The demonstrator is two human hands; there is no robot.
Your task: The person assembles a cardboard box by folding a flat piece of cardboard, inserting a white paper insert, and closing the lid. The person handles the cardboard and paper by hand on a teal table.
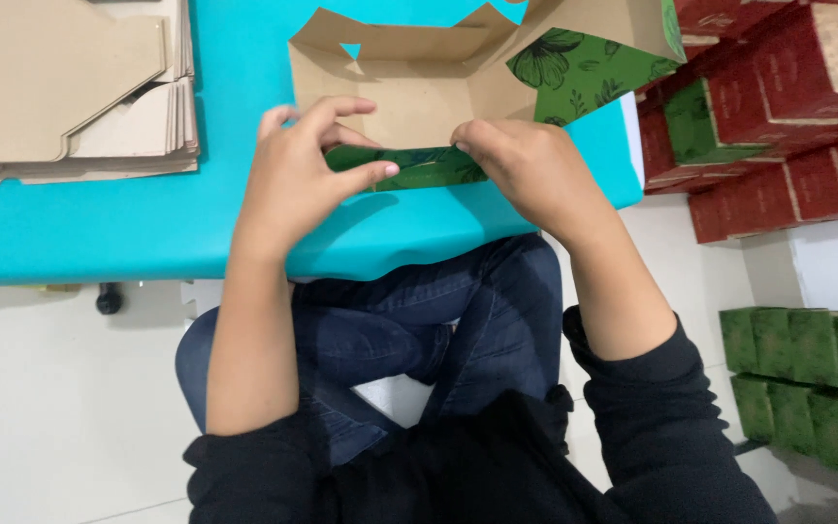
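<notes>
Both hands pinch the near green flap (419, 167) of an open cardboard box (419, 92): left hand (307, 170) at nine o'clock, right hand (526, 165) at three. The box sits on a turquoise tabletop (99, 218).

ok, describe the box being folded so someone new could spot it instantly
On the turquoise table, at its near edge, sits an open cardboard box with its flaps spread. The left hand and right hand pinch its near wall. Unlike the flat plain-brown blanks stacked at left, it is standing up, brown inside with a green leaf print outside.
</notes>
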